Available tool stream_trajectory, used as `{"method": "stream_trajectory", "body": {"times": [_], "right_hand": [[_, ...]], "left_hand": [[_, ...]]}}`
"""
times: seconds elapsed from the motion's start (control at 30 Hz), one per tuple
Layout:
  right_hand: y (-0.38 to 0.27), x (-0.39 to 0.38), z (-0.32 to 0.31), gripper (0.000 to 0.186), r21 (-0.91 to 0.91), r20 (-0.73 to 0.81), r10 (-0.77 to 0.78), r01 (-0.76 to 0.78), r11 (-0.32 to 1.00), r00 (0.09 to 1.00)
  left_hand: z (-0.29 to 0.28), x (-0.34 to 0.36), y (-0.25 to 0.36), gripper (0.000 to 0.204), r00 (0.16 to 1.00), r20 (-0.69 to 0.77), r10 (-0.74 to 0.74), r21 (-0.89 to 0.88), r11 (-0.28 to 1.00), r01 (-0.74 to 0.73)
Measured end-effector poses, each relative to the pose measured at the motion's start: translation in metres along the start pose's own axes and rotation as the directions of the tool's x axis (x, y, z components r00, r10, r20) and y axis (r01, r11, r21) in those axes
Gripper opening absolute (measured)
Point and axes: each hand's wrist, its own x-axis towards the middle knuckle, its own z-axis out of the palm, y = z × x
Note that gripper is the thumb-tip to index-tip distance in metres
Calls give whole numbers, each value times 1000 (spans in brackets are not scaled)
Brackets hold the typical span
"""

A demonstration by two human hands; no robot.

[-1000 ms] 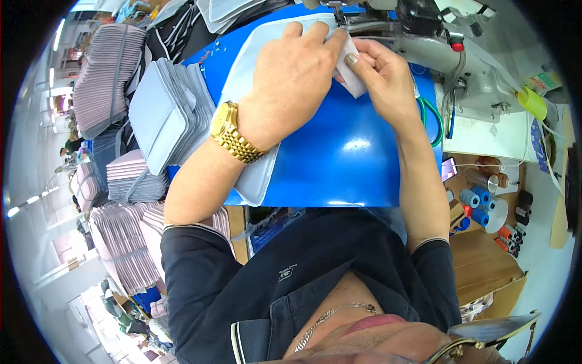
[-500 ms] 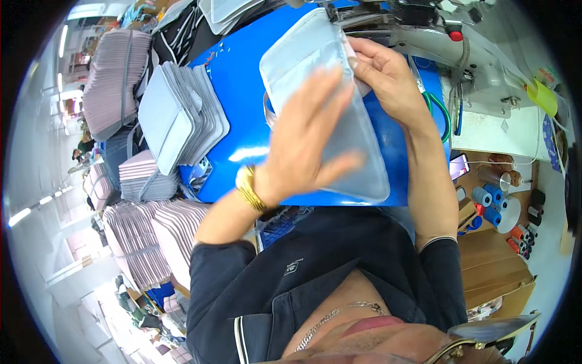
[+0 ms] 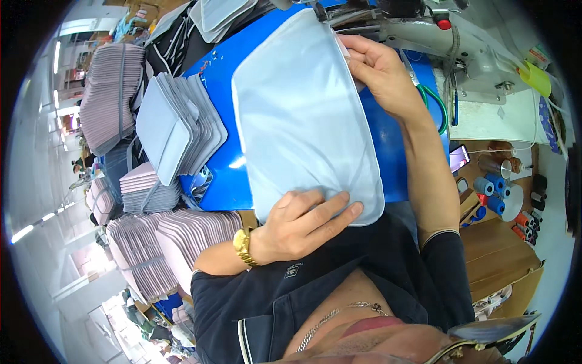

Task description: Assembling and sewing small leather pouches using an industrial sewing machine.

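Observation:
A light grey-blue fabric panel [image 3: 297, 109] with a pale bound edge lies over the blue work surface, its near end past the front edge. My left hand [image 3: 297, 224] holds that near end, fingers bent on top and thumb hidden; creases run from the fingertips. With thumb and fingers, my right hand [image 3: 379, 70] pinches the panel's far right edge, where a small pale piece shows. The panel's far corner reaches beside the sewing machine [image 3: 406, 18]. Green-handled scissors [image 3: 439, 106] lie right of my right wrist.
A stack of similar grey panels [image 3: 182, 127] stands left on the blue surface [image 3: 236, 176]. Strapped bundles of pinkish panels [image 3: 112, 91] are piled farther left. At the right are a phone [image 3: 459, 158], thread spools [image 3: 494, 191] and a cardboard box [image 3: 500, 255].
The panel now shows a plain, broader face, its pocket-like side out of sight. My left hand has come down from above the panel to its near edge. My right hand keeps its pinch.

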Motion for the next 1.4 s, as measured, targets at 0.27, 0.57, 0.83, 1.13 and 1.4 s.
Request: {"method": "stream_trajectory", "body": {"times": [0.27, 0.57, 0.83, 1.13, 1.4], "right_hand": [[0, 5, 2, 35, 10, -8, -45, 45, 999, 999], [-11, 3, 7, 33, -59, -11, -55, 55, 997, 998], [-3, 5, 5, 32, -93, -41, -85, 81, 992, 996], [2, 7, 4, 30, -195, -69, -142, 127, 973, 987], [-3, 7, 5, 27, -341, -113, -153, 107, 934, 982]], "left_hand": [[-31, 32, -19, 47, 992, 122, 20, 97, 995, -32], [-25, 48, -70, 45, 994, 23, 106, 205, 973, -108], [-29, 70, -108, 43, 989, 64, 135, 229, 962, -147], [-36, 89, -146, 53, 981, 130, 147, 265, 948, -177], [-27, 103, -158, 49, 988, 124, 93, 424, 895, -138]]}}
